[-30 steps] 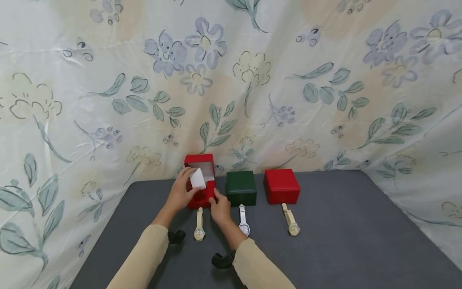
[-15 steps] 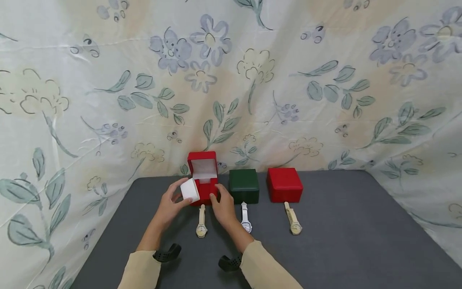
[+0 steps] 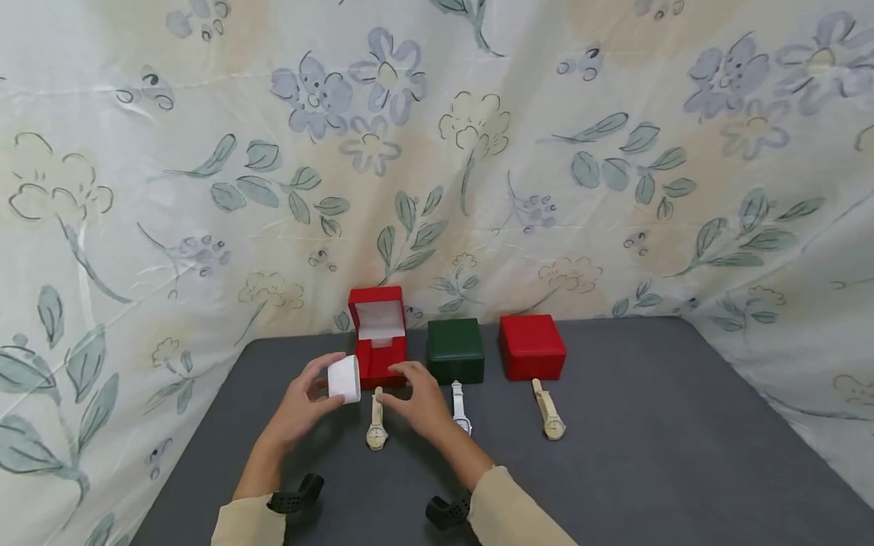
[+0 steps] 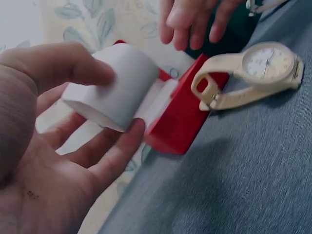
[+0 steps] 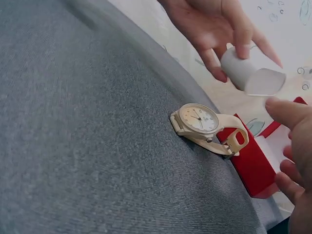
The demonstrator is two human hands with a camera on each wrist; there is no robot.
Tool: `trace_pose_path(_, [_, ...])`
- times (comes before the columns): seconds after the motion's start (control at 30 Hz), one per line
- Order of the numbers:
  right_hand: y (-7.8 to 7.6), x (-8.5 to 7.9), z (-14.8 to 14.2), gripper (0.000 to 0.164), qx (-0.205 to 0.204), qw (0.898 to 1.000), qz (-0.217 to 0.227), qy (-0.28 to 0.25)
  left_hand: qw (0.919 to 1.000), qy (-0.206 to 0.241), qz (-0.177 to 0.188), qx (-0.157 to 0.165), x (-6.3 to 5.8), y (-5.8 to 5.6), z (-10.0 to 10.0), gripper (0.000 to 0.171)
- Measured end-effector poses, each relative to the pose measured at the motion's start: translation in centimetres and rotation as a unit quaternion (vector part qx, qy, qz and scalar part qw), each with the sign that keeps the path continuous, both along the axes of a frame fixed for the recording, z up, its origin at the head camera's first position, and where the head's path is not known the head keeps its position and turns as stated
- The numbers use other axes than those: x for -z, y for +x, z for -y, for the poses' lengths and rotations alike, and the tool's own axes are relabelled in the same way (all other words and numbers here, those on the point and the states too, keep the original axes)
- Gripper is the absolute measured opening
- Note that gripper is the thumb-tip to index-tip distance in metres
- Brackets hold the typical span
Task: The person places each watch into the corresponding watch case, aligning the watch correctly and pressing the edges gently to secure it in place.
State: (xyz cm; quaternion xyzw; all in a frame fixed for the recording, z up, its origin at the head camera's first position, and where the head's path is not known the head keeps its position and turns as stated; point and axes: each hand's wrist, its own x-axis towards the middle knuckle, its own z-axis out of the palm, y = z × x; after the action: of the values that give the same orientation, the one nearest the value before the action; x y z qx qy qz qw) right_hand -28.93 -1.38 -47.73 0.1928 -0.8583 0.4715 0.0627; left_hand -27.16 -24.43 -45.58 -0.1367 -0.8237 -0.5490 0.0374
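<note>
My left hand [image 3: 297, 408] holds a white watch cushion [image 3: 344, 379] between thumb and fingers, lifted above the table left of the open red watch box [image 3: 375, 295]. In the left wrist view the thumb lies on the side of the cushion, with fingertips at its lower edge. A cream-strapped watch [image 3: 376, 435] lies before the box, its buckle end toward it. My right hand [image 3: 422, 400] hovers beside that strap at the box's front right, fingers spread and holding nothing. In the right wrist view its thumb is apart from the watch [image 5: 200, 118].
A closed green box [image 3: 455, 345] and a closed red box [image 3: 532, 347] stand to the right in a row. A white watch [image 3: 459, 402], partly behind my right hand, and another cream watch [image 3: 549, 413] lie before them on the grey table [image 3: 649, 440]. A floral cloth [image 3: 471, 136] hangs behind.
My left hand has drawn the white cushion out of the open red box, down and to the left. My right hand has let go of the box's right side and moved toward the watch.
</note>
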Motion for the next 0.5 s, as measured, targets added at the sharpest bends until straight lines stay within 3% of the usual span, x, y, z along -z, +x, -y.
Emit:
trace_pose_path(0.13, [0.37,-0.48,-0.24,0.069,-0.038,0.995,0.005,0.091,0.9996,-0.015,0.008,0.025,-0.08,-0.12,0.35,0.062])
trace_pose_path(0.27, [0.60,-0.46,-0.09,0.083,-0.074,0.980,0.009,0.186,0.9991,-0.020,0.016,0.033,-0.04,-0.08,0.48,0.062])
trace_pose_path(0.5, [0.62,0.42,0.47,0.095,-0.091,0.960,-0.003,0.265,0.9985,-0.029,0.031,0.034,0.41,0.22,0.88,0.062])
